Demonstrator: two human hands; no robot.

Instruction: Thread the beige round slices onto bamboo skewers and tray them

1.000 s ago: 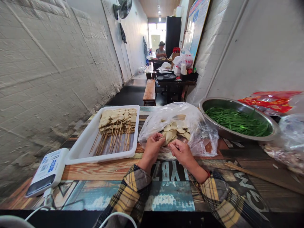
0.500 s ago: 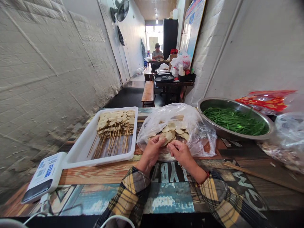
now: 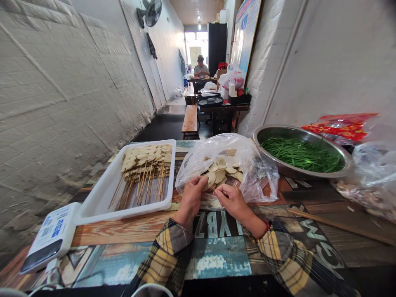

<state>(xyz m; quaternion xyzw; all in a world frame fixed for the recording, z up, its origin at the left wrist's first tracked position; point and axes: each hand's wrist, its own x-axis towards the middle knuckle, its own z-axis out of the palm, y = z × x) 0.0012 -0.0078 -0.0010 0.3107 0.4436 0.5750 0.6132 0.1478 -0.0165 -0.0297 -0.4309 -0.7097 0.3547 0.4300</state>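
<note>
My left hand [image 3: 191, 200] is closed, pinching a pale round slice [image 3: 210, 180] at the near edge of an opened clear plastic bag [image 3: 229, 143]. Close beside it, my right hand [image 3: 232, 201] grips a thin wooden skewer [image 3: 212, 187] between thumb and fingers; most of the skewer is hidden. Loose slices [image 3: 221, 166] are heaped in the bag just beyond both hands. To the left, a white plastic tray [image 3: 93, 213] holds rows of skewered slices [image 3: 148, 153], their bare sticks pointing toward me.
A steel bowl [image 3: 348, 169] of long green chives [image 3: 301, 154] stands at right. Plastic bags [image 3: 374, 165] lie beyond it. A wooden stick [image 3: 334, 225] rests at the right front, a white scale [image 3: 51, 237] at left. Farther back are a bench [image 3: 189, 117] and a seated person [image 3: 201, 70].
The whole view has shifted slightly left. My hands stay at the bag's near edge, the right still pinching the skewer, with a small shift of the fingers on the slice.
</note>
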